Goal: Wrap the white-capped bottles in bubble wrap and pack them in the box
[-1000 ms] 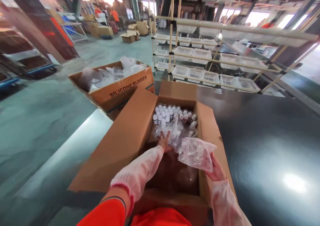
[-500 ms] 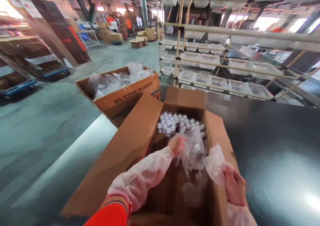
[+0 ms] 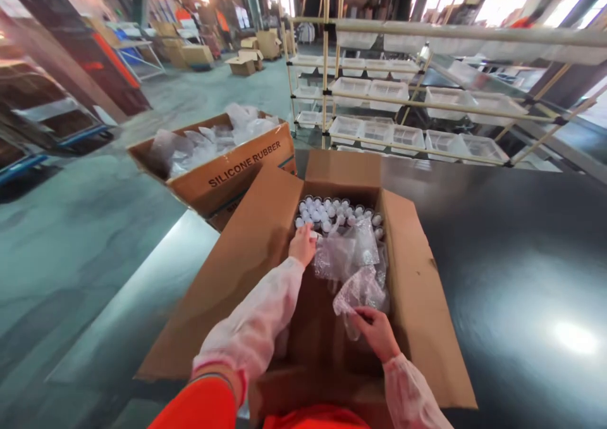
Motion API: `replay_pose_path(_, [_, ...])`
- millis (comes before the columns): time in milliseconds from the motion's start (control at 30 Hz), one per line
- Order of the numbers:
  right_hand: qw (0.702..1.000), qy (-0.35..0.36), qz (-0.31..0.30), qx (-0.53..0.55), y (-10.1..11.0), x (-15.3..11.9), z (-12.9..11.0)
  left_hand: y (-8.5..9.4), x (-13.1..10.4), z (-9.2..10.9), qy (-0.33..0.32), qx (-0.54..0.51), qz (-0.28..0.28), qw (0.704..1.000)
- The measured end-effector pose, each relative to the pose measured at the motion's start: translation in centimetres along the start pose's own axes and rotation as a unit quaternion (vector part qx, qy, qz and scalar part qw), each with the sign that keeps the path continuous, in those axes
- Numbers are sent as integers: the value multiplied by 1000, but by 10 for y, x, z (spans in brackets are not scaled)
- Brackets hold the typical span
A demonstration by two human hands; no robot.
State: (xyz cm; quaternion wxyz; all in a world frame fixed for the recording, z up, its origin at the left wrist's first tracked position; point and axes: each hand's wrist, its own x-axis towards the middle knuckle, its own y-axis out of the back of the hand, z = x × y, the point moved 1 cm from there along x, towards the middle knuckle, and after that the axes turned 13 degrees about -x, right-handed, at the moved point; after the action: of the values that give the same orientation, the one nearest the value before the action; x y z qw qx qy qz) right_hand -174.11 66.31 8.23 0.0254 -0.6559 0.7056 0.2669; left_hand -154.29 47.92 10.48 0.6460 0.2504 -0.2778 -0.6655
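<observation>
My left hand is in the open cardboard box, at the near left edge of a cluster of clear cylinders with white rounded tops. Its fingers are bent closed around something small and white, mostly hidden. My right hand pinches the near edge of a clear bubble-wrap bag between thumb and fingers, over the right side of the box. More clear bubble-wrap bags lie between the hands, against the white-topped cylinders.
Behind the box to the left, a tilted carton marked SILICONE RUBBER is filled with clear bags. The box stands on a dark, shiny table. Beyond it rises a pipe rack with white plastic trays. Cartons stand on the floor farther off.
My right hand has moved left from the box's right flap to inside, bringing its bag along. My left hand has let go of the bags and shifted left to the white-topped cylinders.
</observation>
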Motion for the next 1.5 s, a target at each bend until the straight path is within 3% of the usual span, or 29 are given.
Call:
replay_pose_path(67, [1000,0,27,5,-8,4,2,25,-36,7,-22,-140,45,989])
replay_pose_path(133, [999,3,25,26,-16,8,2,43,-79,14,-18,-307,16,951])
replay_pose_path(233, [997,21,-3,68,-26,9,-4,48,-137,19,35,-451,-58,890])
replay_pose_path(300, [995,29,-6,90,-30,8,-9,43,-161,17,63,-467,-37,881])
replay_pose_path(400, [994,30,18,103,-32,2,-13,33,-178,12,57,-406,32,911])
replay_pose_path(467, [993,46,55,93,-31,-4,-16,30,-183,11,37,-380,33,924])
replay_pose_path(567, [974,174,145,9,-29,-17,-25,23,-188,13,36,-392,22,919])
replay_pose_path(633, [943,277,175,-51,-31,-28,-34,16,-190,15,84,-425,50,900])
replay_pose_path(700, [915,353,174,-87,-36,-37,-41,7,-191,16,177,-513,84,836])
replay_pose_path(800, [875,429,183,-130,-44,-49,-48,-4,-194,21,273,-670,79,686])
replay_pose_path(833, [868,440,188,-136,-46,-52,-49,-6,-195,24,268,-700,58,659])
replay_pose_path(867, [863,446,193,-138,-47,-55,-49,-6,-196,26,247,-716,30,652])
replay_pose_path(1000, [849,472,196,-137,-52,-68,-55,-7,-199,34,148,-718,-68,677])
replay_pose_path(1133, [846,487,174,-129,-57,-80,-60,-5,-197,38,150,-731,-59,663])
replay_pose_path(1200, [847,487,175,-123,-59,-83,-61,-2,-195,38,152,-721,-60,673])
replay_pose_path(1367, [852,460,219,-124,-58,-82,-59,4,-190,25,136,-667,-65,730])
replay_pose_path(1500, [848,465,216,-132,-63,-83,-57,4,-185,21,81,-555,-110,820])
